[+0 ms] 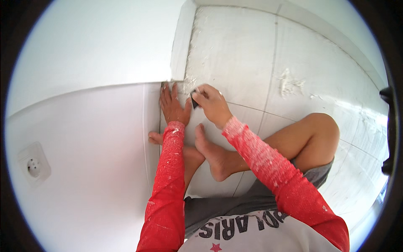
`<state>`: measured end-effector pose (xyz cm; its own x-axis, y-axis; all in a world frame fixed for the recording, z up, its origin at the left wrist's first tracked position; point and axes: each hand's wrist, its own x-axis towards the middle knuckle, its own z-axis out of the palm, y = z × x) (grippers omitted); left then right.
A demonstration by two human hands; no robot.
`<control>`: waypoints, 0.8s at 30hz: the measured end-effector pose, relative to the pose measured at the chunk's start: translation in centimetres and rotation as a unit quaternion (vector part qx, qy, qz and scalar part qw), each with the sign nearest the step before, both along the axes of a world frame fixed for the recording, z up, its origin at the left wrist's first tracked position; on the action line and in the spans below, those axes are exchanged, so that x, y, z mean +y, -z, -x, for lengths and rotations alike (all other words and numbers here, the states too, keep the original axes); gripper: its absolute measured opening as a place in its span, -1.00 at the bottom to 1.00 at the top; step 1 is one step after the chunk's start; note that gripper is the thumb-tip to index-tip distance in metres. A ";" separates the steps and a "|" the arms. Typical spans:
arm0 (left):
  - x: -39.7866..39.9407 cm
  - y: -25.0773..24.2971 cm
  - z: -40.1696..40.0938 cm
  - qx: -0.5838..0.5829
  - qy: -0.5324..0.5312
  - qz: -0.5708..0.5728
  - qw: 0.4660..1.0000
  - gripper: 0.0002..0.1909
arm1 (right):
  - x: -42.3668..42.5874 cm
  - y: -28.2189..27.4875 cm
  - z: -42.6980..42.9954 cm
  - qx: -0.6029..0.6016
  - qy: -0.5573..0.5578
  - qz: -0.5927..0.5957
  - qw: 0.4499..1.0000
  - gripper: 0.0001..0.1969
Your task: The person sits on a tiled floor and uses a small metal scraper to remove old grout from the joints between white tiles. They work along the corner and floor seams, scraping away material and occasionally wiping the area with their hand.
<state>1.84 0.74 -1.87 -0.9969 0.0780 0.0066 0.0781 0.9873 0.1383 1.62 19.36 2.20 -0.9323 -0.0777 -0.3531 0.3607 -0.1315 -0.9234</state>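
Observation:
My left hand (174, 107) is spread, fingers apart, against the base of the wall where it meets the tiled floor (239, 56), beside the wall's corner. It holds nothing that I can see. Just to its right, my right hand (212, 102) grips a small dark flat tool (195, 100), perhaps a scraper blade, between thumb and fingers. The tool's edge is near my left thumb. Pale shavings (190, 82) lie on the floor beyond both hands, beside the skirting (182, 47). Whitish dust and flecks cover both red sleeves.
A heap of whitish scrapings (289, 83) lies on the tiles at the right. More crumbs follow the skirting's foot. A wall socket (34, 166) is at the left. My bare feet (214, 157) and bent knee (321, 132) are close below the hands. Another wall (355, 34) borders the floor.

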 end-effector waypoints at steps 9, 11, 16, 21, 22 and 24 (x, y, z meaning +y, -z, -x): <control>-0.6 3.1 0.0 0.023 -0.022 0.001 0.999 -0.18 | 22.9 -7.7 -3.1 0.110 0.204 0.102 0.967 -0.82; -0.1 3.7 1.2 0.000 -0.086 -0.020 0.996 -0.14 | 25.6 -8.0 -3.2 0.036 0.324 0.078 0.942 -0.84; 7.8 2.1 6.0 -0.200 -0.246 0.026 0.948 -0.01 | 24.6 -7.7 -2.7 -0.082 0.334 0.223 0.912 -0.92; 17.5 -0.5 3.1 -0.064 -0.123 -0.405 0.904 -0.13 | 23.8 -8.4 -1.7 -0.062 0.285 0.253 0.922 -0.90; 18.1 -0.8 2.7 -0.016 -0.100 -0.428 0.898 -0.15 | 24.1 -8.4 -1.7 -0.073 0.288 0.258 0.919 -0.91; 18.1 -1.2 2.7 0.053 -0.177 -0.319 0.930 -0.20 | 24.4 -8.5 -1.8 -0.085 0.308 0.257 0.912 -0.91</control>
